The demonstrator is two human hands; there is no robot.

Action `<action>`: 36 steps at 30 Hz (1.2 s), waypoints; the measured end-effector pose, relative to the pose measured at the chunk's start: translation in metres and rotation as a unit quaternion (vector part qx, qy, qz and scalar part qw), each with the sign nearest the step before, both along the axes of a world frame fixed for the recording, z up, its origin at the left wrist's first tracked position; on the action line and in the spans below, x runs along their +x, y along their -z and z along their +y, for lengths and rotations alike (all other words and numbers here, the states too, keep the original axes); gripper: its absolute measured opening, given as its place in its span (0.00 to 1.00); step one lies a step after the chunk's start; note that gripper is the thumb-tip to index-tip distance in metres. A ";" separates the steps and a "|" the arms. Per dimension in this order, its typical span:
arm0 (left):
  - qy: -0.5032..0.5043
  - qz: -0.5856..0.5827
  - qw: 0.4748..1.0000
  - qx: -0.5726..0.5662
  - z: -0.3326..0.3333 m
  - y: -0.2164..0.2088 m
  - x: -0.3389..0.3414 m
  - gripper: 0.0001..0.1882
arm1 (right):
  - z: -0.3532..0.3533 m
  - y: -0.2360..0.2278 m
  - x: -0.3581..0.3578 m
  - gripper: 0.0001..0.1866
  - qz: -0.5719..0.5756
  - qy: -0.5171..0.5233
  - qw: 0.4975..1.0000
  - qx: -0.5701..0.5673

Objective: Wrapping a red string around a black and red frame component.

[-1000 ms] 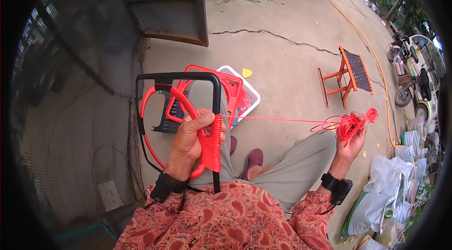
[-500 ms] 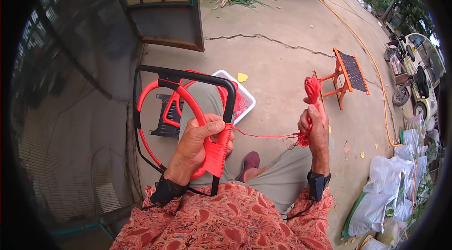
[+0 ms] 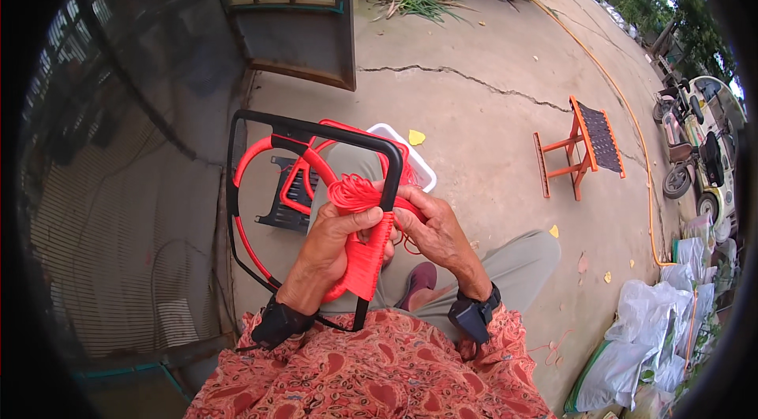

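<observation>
A black metal frame [image 3: 317, 126] with rounded corners stands tilted over my lap, a red-wrapped ring [image 3: 251, 152] inside it. Close turns of red cord [image 3: 368, 265] cover part of its right side bar. My left hand [image 3: 320, 249] is closed around this wound section, thumb pressed on the cord near the bar. A looped bundle of red cord [image 3: 355, 193] lies across the inside of the frame, by the bar. My right hand [image 3: 444, 239] grips the bundle's other end just right of the bar, its fingertips partly hidden behind it.
Beyond my knees sit a white plastic tub [image 3: 426, 176] and a black slatted piece [image 3: 286, 215]. An orange folding stool [image 3: 580, 142] with a dark woven seat stands at right. White sacks [image 3: 632, 340] lie lower right. A metal door [image 3: 296, 40] hangs at left.
My right hand has swung left from out at the side up to the frame, bringing the cord bundle to the bar. The taut strand has slackened. My left hand stays on the wound section.
</observation>
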State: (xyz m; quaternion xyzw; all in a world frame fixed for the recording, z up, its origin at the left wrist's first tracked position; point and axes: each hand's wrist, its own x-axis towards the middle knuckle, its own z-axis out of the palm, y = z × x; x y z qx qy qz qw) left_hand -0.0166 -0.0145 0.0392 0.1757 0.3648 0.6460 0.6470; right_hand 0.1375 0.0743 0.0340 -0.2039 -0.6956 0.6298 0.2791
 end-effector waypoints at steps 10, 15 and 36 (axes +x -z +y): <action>-0.056 0.041 0.998 -0.009 0.005 0.021 -0.001 0.13 | -0.020 0.008 0.023 0.11 -0.063 0.144 0.978 0.140; -0.032 0.014 0.999 -0.018 0.005 0.015 -0.001 0.14 | -0.022 0.010 0.034 0.08 -0.137 0.074 0.988 -0.004; -0.061 0.021 0.998 0.012 0.007 0.045 0.014 0.13 | -0.008 -0.037 -0.023 0.17 -0.192 0.095 0.806 0.551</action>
